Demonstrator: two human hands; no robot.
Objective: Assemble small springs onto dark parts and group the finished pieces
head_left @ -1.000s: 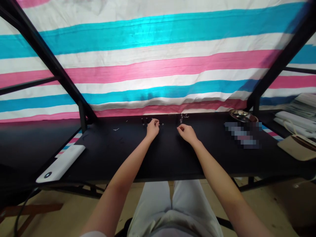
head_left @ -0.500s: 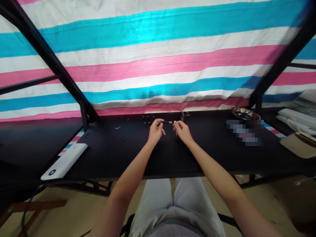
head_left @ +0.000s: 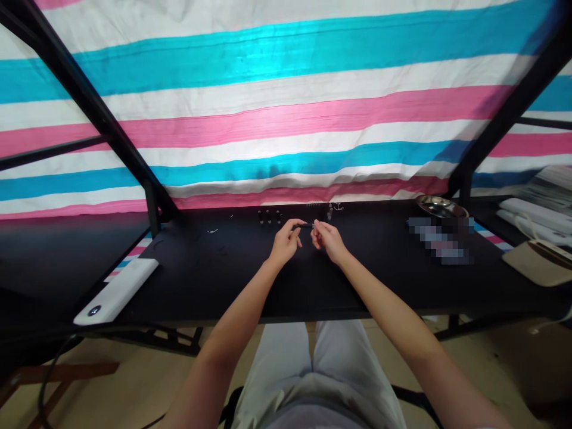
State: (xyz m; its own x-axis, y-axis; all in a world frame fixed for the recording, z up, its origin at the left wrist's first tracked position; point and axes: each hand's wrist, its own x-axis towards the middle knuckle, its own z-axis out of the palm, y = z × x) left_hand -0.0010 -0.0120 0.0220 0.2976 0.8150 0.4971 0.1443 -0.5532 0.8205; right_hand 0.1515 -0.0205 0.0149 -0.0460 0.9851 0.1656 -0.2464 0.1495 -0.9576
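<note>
Over the far half of the black table [head_left: 205, 274], my left hand [head_left: 285, 243] pinches a thin dark stick [head_left: 305, 226] between thumb and fingers. The stick lies level and points right. At its right end my right hand [head_left: 329, 241] has its thumb and finger closed, and they cover that tip. Whether a separate small part sits in the right fingers is too small to tell. Behind my left hand stand three small dark cylinders [head_left: 269, 217] with pale lower ends. Beyond my right hand lie small clear pieces [head_left: 329, 212].
White strands [head_left: 213, 230] lie at the left, others [head_left: 339, 207] at the back, beside a row of tiny pieces [head_left: 313, 205]. A white device [head_left: 118, 291] stands left. To the right are a metal bowl [head_left: 442, 207] and a beige case [head_left: 538, 262]. Striped sheeting [head_left: 286, 119] hangs behind.
My right hand has moved slightly left onto the stick's right end, covering the pale tip that showed before. My left hand has shifted slightly down and right, uncovering the third dark cylinder.
</note>
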